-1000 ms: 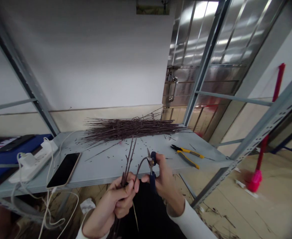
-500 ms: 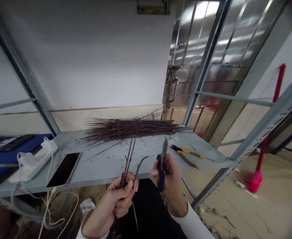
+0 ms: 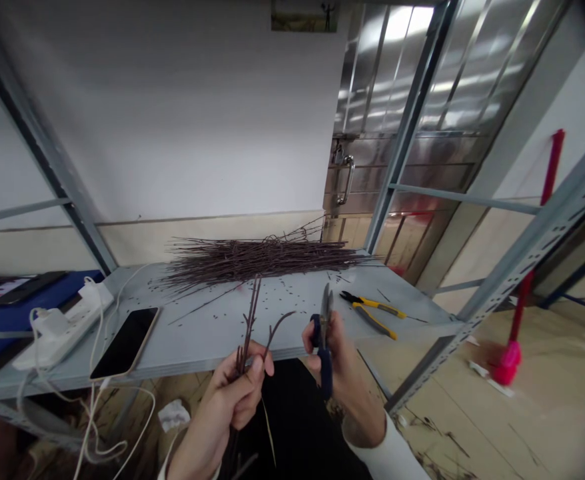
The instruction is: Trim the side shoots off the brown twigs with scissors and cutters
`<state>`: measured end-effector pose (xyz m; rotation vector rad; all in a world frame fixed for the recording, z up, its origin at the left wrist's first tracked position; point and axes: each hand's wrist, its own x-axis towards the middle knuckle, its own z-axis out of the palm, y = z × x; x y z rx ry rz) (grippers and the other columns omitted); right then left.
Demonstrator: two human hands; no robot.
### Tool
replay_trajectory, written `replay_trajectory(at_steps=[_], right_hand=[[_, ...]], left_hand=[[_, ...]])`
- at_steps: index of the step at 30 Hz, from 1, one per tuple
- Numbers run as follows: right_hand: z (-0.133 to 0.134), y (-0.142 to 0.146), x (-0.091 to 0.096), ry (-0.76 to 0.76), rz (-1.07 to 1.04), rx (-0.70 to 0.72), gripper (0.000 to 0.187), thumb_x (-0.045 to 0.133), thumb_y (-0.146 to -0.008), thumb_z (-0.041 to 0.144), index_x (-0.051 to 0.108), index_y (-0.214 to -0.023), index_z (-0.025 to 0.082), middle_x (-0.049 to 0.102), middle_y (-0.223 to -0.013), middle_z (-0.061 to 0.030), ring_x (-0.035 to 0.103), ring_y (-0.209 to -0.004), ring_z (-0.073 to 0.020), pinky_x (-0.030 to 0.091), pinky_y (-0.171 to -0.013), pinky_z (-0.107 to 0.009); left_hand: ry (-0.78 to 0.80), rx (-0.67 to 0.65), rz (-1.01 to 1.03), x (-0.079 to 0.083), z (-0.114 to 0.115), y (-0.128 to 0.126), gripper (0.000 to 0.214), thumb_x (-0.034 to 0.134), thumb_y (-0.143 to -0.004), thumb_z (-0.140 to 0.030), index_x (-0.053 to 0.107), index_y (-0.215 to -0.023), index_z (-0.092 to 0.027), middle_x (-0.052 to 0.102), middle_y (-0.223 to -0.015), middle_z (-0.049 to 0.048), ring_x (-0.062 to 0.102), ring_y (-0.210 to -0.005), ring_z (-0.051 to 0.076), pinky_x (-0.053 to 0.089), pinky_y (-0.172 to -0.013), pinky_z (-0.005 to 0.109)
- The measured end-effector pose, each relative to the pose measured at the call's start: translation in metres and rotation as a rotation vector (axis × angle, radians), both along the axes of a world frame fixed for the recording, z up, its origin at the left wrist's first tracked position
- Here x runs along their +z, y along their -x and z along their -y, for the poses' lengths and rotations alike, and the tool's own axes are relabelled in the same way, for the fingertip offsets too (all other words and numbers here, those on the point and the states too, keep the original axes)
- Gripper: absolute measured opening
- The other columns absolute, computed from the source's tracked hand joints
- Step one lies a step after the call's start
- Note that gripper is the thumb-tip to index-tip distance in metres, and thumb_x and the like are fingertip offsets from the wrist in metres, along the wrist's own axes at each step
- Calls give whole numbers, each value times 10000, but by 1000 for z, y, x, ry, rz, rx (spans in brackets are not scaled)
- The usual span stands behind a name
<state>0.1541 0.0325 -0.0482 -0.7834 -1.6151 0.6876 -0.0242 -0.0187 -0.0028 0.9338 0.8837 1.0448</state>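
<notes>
Head view, shelf, left to right: one power strip with two plugs; one phone, dark screen up; one bunch of twigs near the shelf's front edge, exact count unclear; one heap of twigs at the back, too many to count; one pair of scissors; one pair of pliers, lying flat.

Left hand: one, thumb uppermost, clamped round the bunch. Right hand: one, raised, fingers curled on the scissors' blue handles, blades upward.

Bunch: dark brown, thin, knobbly, mostly upright; one forked twig curves right.
</notes>
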Motion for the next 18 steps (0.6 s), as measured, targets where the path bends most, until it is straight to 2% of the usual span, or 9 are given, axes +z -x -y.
replay_trajectory(at_steps=[3, 6, 14, 18], right_hand=[[5, 3, 4, -30, 38, 51, 468, 446, -834, 674, 366, -945, 226, 443, -754, 28, 422, -598, -127, 377, -545, -270], [11, 5, 12, -17, 55, 108, 499, 414, -830, 715, 356, -937, 231, 445, -738, 28, 413, -603, -133, 367, -552, -271], [33, 3, 45, 201, 40, 370, 561, 349, -810, 773, 418, -870, 219, 446, -691, 19, 387, -601, -132, 355, -553, -265], [36, 0, 47, 284, -1, 514, 569, 389, -786, 783, 427, -876, 222, 427, -666, 30, 383, -580, -123, 358, -544, -261]], left_hand=[[-85, 135, -67, -1, 3, -2, 394, 668, -741, -567, 539, -749, -195, 195, -429, -140, 81, -386, 33, 89, -358, 152], [-145, 217, -143, -1, 6, -4, 405, 638, -754, -587, 554, -762, -191, 199, -431, -135, 100, -388, 36, 87, -375, 168], [-215, 320, -238, 0, 10, -9, 416, 617, -756, -598, 561, -757, -187, 191, -480, -115, 138, -427, 53, 84, -421, 200], [-262, 382, -311, 2, 12, -11, 380, 613, -777, -557, 590, -744, -179, 223, -504, -98, 167, -447, 63, 106, -413, 201]])
